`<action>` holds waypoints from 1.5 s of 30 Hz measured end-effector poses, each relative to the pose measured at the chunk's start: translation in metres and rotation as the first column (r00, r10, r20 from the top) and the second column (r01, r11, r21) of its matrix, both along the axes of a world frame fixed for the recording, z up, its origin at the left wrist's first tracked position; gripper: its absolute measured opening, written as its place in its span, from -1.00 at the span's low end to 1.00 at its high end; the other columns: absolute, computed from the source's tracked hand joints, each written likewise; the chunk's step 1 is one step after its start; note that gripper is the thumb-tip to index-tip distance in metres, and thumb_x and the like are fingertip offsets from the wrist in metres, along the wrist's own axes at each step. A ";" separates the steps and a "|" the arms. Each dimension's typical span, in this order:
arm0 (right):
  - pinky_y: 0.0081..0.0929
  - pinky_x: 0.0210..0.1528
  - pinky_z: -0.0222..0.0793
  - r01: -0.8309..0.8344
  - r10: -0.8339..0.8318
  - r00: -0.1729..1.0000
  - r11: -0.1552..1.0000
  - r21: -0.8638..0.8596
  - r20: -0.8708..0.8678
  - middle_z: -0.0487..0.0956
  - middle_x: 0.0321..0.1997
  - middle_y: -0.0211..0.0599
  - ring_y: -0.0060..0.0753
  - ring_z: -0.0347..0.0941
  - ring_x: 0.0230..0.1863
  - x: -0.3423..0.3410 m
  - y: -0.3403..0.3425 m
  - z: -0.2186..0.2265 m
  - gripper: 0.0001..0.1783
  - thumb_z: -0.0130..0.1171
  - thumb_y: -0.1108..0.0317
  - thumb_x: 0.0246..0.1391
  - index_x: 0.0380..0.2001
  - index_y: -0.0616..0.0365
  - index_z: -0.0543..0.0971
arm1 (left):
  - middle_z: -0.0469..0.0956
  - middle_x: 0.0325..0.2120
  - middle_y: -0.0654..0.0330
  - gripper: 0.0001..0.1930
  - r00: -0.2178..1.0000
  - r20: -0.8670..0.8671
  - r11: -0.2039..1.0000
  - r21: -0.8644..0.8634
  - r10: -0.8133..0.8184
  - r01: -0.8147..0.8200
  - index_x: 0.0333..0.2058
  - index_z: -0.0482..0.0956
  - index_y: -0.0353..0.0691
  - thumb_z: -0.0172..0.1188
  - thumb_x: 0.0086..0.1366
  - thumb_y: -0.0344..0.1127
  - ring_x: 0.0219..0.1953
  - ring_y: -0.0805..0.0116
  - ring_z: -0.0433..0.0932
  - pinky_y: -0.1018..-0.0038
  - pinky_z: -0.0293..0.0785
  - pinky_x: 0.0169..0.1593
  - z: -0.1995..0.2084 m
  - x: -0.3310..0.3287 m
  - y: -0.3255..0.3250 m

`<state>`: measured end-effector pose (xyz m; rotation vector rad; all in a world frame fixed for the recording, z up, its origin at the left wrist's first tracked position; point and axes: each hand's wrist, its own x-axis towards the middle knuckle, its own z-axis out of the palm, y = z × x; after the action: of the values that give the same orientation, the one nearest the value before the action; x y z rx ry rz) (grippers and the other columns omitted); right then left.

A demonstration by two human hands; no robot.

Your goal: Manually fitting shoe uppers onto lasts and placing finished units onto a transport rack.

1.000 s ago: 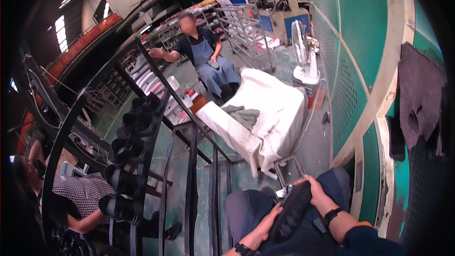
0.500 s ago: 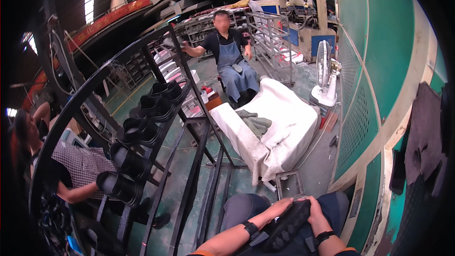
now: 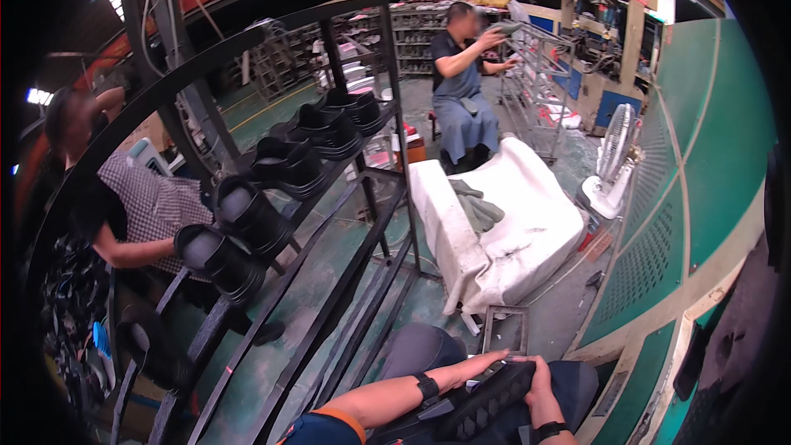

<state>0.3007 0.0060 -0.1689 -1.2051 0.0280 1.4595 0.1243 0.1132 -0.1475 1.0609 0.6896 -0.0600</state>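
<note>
A black shoe [image 3: 492, 400] lies over my lap with its patterned sole facing up. My right hand [image 3: 540, 381] is closed round its far end from the right side. My left hand [image 3: 482, 365] rests along the left side of that same end, fingers reaching toward the right fingertips; how firmly they grip is partly hidden. Beyond my knees stands a low table under a white cloth [image 3: 535, 222], with grey-green gloves or cloth pieces [image 3: 478, 208] on it.
A black metal rack [image 3: 395, 115] with several black shoes [image 3: 288, 166] slants along my left. Behind it a person's arm [image 3: 140, 251] reaches to a shoe. Across the table, a seated co-worker [image 3: 468, 91] in a blue apron lifts a grey item. A fan [image 3: 614, 156] and green cabinet [image 3: 709, 132] stand right.
The view has swung left, so the rack and table sit farther right in it. Across the table, the co-worker has raised the grey item toward the head. My hands still hold the shoe.
</note>
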 end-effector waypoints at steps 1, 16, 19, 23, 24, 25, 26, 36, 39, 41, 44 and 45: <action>-0.24 -0.14 0.54 -0.033 0.038 0.990 0.999 -0.037 0.137 0.65 -0.31 -0.07 -0.14 0.59 -0.29 -0.002 0.006 0.014 -0.54 -0.03 0.10 0.08 -0.31 0.33 0.62 | 0.17 0.36 0.19 -0.27 0.998 0.065 1.000 0.027 0.002 -0.003 0.33 0.30 -0.03 -0.21 0.39 0.34 0.42 0.33 -0.01 0.36 -0.07 0.40 -0.008 0.000 0.001; -0.56 -0.21 0.36 -0.218 0.083 0.892 0.940 0.262 0.445 0.63 -0.40 -0.28 -0.47 0.52 -0.34 -0.020 0.016 0.039 -0.66 -0.02 0.27 0.10 -0.41 0.31 0.65 | 0.60 -0.38 0.27 -0.60 0.900 0.099 0.847 -0.395 0.425 -0.356 -0.18 0.60 -0.09 0.06 0.35 0.12 -0.42 0.49 0.53 0.54 0.42 -0.31 -0.027 0.049 -0.009; -0.57 -0.24 0.32 -0.112 -0.023 0.885 0.959 0.261 0.465 0.61 -0.45 -0.33 -0.52 0.48 -0.37 -0.033 0.012 0.038 -0.66 0.00 0.25 0.12 -0.46 0.30 0.64 | 0.61 -0.34 0.31 -0.70 0.855 0.190 0.827 -0.421 0.482 -0.372 -0.28 0.63 -0.10 0.14 0.35 0.00 -0.33 0.51 0.56 0.56 0.44 -0.21 -0.026 0.043 -0.014; -0.55 -0.08 0.38 -0.209 0.063 0.902 0.929 0.306 0.426 0.65 -0.22 -0.32 -0.49 0.54 -0.17 -0.033 0.013 0.052 -0.69 0.06 0.29 0.20 -0.25 0.33 0.66 | 0.58 -0.16 0.30 -0.76 0.855 0.192 0.869 -0.229 0.482 -0.438 -0.13 0.60 -0.17 0.07 0.39 -0.20 -0.07 0.47 0.51 0.52 0.40 0.04 -0.019 0.031 -0.018; -0.55 -0.06 0.38 -0.202 0.052 0.903 0.927 0.316 0.427 0.65 -0.21 -0.35 -0.51 0.54 -0.16 -0.038 0.017 0.060 -0.70 0.05 0.32 0.22 -0.25 0.33 0.66 | 0.58 -0.17 0.30 -0.78 0.856 0.166 0.866 -0.200 0.490 -0.457 -0.14 0.60 -0.17 0.06 0.38 -0.22 -0.09 0.46 0.51 0.52 0.40 0.03 -0.014 0.024 -0.015; -0.56 -0.08 0.39 -0.230 0.017 0.864 0.903 0.364 0.503 0.66 -0.23 -0.38 -0.56 0.53 -0.18 -0.042 0.023 0.064 -0.72 0.06 0.33 0.23 -0.24 0.32 0.66 | 0.58 -0.18 0.30 -0.78 0.844 0.177 0.862 -0.057 0.506 -0.504 -0.16 0.60 -0.19 0.05 0.37 -0.24 -0.11 0.45 0.52 0.53 0.42 0.01 -0.009 0.019 -0.011; -0.57 -0.09 0.40 -0.279 0.032 0.847 0.877 0.392 0.531 0.66 -0.24 -0.41 -0.60 0.52 -0.19 -0.049 0.030 0.075 -0.72 0.08 0.31 0.24 -0.24 0.33 0.65 | 0.57 -0.21 0.29 -0.77 0.810 0.241 0.844 -0.102 0.534 -0.526 -0.18 0.60 -0.20 0.07 0.36 -0.21 -0.14 0.44 0.53 0.53 0.45 -0.03 -0.020 0.007 -0.003; -0.56 -0.18 0.41 -0.195 0.028 0.915 0.904 0.381 0.403 0.65 -0.40 -0.25 -0.51 0.54 -0.34 -0.025 0.028 0.076 -0.62 0.00 0.24 0.22 -0.42 0.33 0.67 | 0.55 -0.15 0.15 -0.48 0.896 0.005 0.875 -0.221 0.443 -0.432 0.05 0.46 -0.20 -0.05 0.42 0.15 -0.14 0.34 0.57 0.43 0.54 -0.05 0.060 0.019 -0.016; -0.55 -0.21 0.43 -0.132 0.088 0.983 0.950 0.284 0.160 0.66 -0.42 -0.18 -0.42 0.55 -0.39 -0.006 0.032 0.079 -0.51 -0.05 0.09 0.23 -0.43 0.32 0.66 | 0.51 0.06 0.09 -0.46 0.942 -0.010 0.834 -0.461 0.337 -0.303 0.26 0.30 -0.11 -0.02 0.43 0.04 0.01 0.17 0.56 0.18 0.51 0.11 0.069 -0.032 -0.034; -0.48 -0.26 0.47 0.033 -0.033 0.999 0.962 0.270 -0.004 0.66 -0.43 -0.19 -0.36 0.55 -0.43 -0.005 0.037 0.080 -0.47 -0.02 -0.01 0.19 -0.46 0.28 0.66 | 0.48 0.10 -0.05 -0.33 0.914 -0.157 0.678 -0.626 0.374 -0.385 0.24 0.31 -0.22 0.10 0.30 0.11 0.07 -0.03 0.53 -0.03 0.45 0.15 0.073 -0.060 -0.062; -0.44 -0.23 0.49 0.039 -0.030 0.998 0.988 0.150 -0.061 0.66 -0.42 -0.19 -0.33 0.56 -0.41 -0.009 0.039 0.066 -0.45 0.00 -0.08 0.13 -0.49 0.24 0.66 | 0.39 0.13 -0.26 -0.20 0.888 -0.089 0.510 -0.791 0.451 -0.338 0.25 0.27 -0.33 -0.02 0.28 0.25 0.16 -0.27 0.40 -0.17 0.29 0.24 0.088 -0.062 -0.097; -0.42 -0.22 0.50 0.066 -0.052 0.995 0.983 0.171 -0.083 0.67 -0.39 -0.16 -0.33 0.57 -0.38 -0.016 0.041 0.064 -0.46 0.00 -0.06 0.14 -0.42 0.27 0.65 | 0.39 0.14 -0.25 -0.21 0.874 -0.091 0.492 -0.796 0.478 -0.352 0.26 0.27 -0.32 -0.03 0.29 0.24 0.17 -0.27 0.40 -0.16 0.29 0.25 0.090 -0.065 -0.099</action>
<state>0.2848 0.0466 -0.1051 -0.9974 -0.0100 1.4263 0.0590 0.0140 -0.0575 -0.0112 0.6669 0.1277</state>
